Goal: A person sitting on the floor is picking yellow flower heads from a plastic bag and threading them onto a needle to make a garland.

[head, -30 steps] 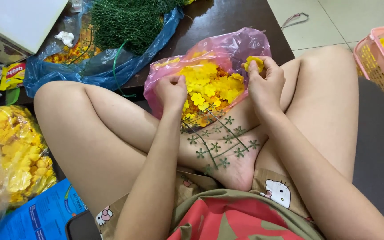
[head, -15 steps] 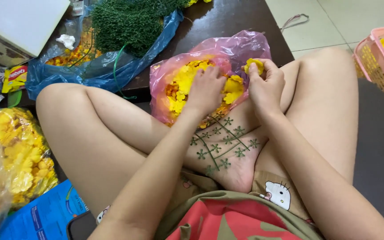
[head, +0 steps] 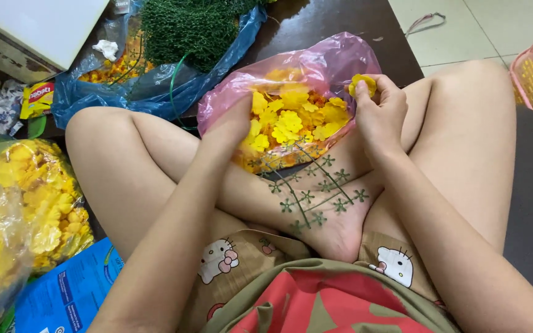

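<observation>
- Between your crossed legs sits the pink plastic bag (head: 334,61) of yellow fabric flowers (head: 291,117), leaning against your shin and foot.
- Your left hand (head: 232,126) reaches into the bag's mouth among the petals; its fingers are buried there, so you cannot tell whether they are apart or closed on anything.
- Your right hand (head: 380,114) hovers at the bag's right edge, fingers (head: 365,92) pinched together on a single yellow flower (head: 363,84).
- A green plastic stem with star-shaped tips (head: 309,191) lies loose across your ankle and foot, touching the bag's lower edge.
- Risk, as a judgement: the stem rests unsecured on a sloped foot, so any leg shift could let it slide off to the floor.
- The bag is soft and only propped up; a hard push by your left hand could tip it and spill flowers.
- The pinch on the single flower looks light; a quick move could drop it.
- Nearby: a blue bag with green stems (head: 192,28) on the dark counter (head: 340,18), and a clear bag of yellow flowers (head: 26,197) by your left knee.
</observation>
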